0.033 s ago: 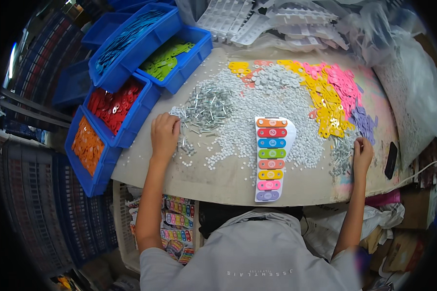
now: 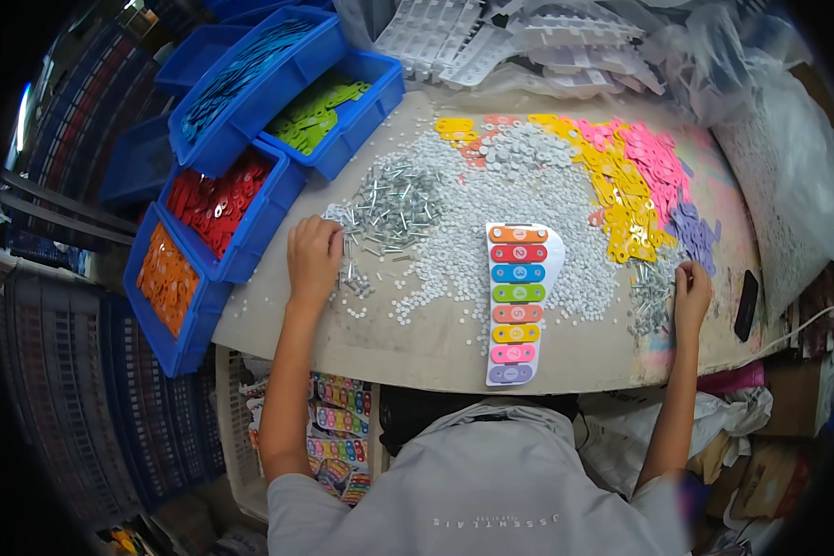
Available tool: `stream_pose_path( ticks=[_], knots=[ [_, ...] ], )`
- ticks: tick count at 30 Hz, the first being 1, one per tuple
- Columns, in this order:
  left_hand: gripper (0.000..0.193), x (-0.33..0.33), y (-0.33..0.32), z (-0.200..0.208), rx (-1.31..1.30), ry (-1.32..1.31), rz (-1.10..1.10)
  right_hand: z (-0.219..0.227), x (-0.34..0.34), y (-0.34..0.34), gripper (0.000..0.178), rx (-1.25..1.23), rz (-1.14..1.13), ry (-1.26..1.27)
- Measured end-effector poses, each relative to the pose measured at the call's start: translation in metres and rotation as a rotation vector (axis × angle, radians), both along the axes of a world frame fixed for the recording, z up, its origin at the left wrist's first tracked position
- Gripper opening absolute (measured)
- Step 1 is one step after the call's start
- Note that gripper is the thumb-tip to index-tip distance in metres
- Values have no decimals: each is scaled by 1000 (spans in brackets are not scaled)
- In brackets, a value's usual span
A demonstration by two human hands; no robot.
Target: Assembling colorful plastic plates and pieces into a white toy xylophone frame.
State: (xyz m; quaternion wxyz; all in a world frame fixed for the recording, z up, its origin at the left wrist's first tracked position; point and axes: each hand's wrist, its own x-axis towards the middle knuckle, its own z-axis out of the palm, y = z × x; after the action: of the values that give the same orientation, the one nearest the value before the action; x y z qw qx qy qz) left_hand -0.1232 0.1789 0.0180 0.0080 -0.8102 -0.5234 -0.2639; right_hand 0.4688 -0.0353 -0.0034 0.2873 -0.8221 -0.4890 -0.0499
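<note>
A white toy xylophone board point(image 2: 544, 269) with a column of coloured bars lies upright along the near middle of the table. To its left, my left hand point(image 2: 314, 259) rests with fingers curled together, beside a heap of metal pins point(image 2: 398, 199) and a few small white caps. On the right, the fingers of my right hand point(image 2: 692, 295) are pressed together next to a smaller pile of metal pins point(image 2: 650, 292). Whatever either hand holds, if anything, is hidden. Many white caps point(image 2: 500, 208) spread over the middle of the table.
Blue bins at left hold red point(image 2: 215, 206), orange point(image 2: 167, 278), green point(image 2: 317, 116) and blue bars point(image 2: 246, 79). Yellow point(image 2: 621, 204), pink point(image 2: 656, 167) and purple bars point(image 2: 695, 232) lie at right, near a black phone-like object point(image 2: 746, 306). A crate point(image 2: 236, 435) stands below the table.
</note>
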Motion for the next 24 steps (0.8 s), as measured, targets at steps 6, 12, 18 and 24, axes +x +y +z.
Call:
stream_pose_path(
  ticks=[6, 12, 18, 24],
  knots=[
    [9, 0, 0, 9, 65, -7, -13, 8, 0, 3, 8, -59, 33, 18],
    [13, -4, 2, 16, 32, 71, -109, 11, 1, -2, 7, -63, 45, 25],
    [20, -5, 1, 13, -61, 110, -81, 33, -20, -7, 4, 112, -10, 409],
    [19, 18, -12, 32, -57, -180, -20, 66, -119, 26, 19, 194, 334, 421]
  ],
)
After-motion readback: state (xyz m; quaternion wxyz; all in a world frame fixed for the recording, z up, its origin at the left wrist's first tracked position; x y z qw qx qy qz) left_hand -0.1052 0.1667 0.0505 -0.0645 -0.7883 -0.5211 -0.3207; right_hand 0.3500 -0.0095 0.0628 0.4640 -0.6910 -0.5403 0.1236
